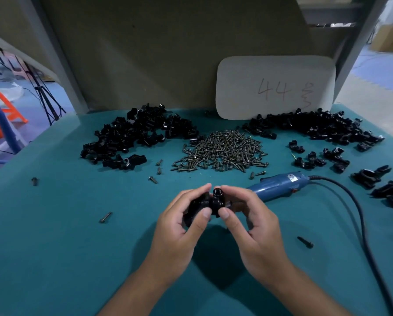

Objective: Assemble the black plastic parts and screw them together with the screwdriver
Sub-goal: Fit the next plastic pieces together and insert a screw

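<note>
Black plastic parts [208,205] are pinched by left hand [182,226] and right hand [251,224]; electric screwdriver [280,185] lies just behind, screw pile [223,150] beyond.

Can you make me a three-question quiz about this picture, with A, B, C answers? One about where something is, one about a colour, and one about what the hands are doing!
1. Where is the pile of screws?
A. Between the two heaps of black parts
B. Under the hands
C. On the white card

2. What colour is the electric screwdriver?
A. Red
B. Blue
C. Yellow

3. What are the hands doing?
A. Both lie flat on the table
B. One holds the screwdriver
C. Both hold black plastic parts together

Answers:
1. A, the screws lie in the middle, with the left heap and the right heap on either side.
2. B, its body is blue, with a black cord.
3. C, the left hand and right hand pinch the black plastic parts between them; the screwdriver lies on the table.
</note>
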Demonstrator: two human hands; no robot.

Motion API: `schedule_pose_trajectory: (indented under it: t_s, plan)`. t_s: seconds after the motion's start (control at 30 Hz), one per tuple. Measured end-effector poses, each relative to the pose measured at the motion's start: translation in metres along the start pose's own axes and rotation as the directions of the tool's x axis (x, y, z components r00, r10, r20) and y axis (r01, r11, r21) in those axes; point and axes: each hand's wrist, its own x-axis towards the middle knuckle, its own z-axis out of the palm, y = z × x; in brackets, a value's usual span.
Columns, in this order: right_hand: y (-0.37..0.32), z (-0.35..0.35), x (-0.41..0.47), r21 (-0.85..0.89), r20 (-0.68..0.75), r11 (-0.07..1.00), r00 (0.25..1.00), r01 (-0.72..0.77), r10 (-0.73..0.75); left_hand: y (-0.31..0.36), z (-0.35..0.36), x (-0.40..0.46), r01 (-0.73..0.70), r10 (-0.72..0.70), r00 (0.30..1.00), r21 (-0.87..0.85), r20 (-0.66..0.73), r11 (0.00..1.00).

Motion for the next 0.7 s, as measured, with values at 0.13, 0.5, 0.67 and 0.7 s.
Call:
schedule_pose_trajectory:
  t_s: [0.13,0.5,0.67,0.7]
  plan:
    - [0.0,0.0002,0.002,-0.05,-0.003,0.996,0.997,0.077,-0.077,0.0024,-0.0006,0.0004,-0.022,0.022,1.0,-0.006,0.003,1.0]
    - [-0.0013,0.0015,0.0026,0.025,0.003,0.998,0.998,0.062,-0.062,0.0053,-0.0003,-0.0007,-0.048,0.047,0.998,0.014,0.04,0.999]
    - [-0.0024,0.0011,0.0031,0.077,0.018,0.997,1.0,0.021,-0.022,0.0044,-0.001,0.0004,-0.046,0.044,0.998,0.034,0.047,0.998]
    - [-0.0028,0.001,0.0032,0.083,0.019,0.996,1.0,0.02,-0.021,0.0045,-0.001,0.0001,-0.045,0.044,0.998,0.034,0.048,0.998]
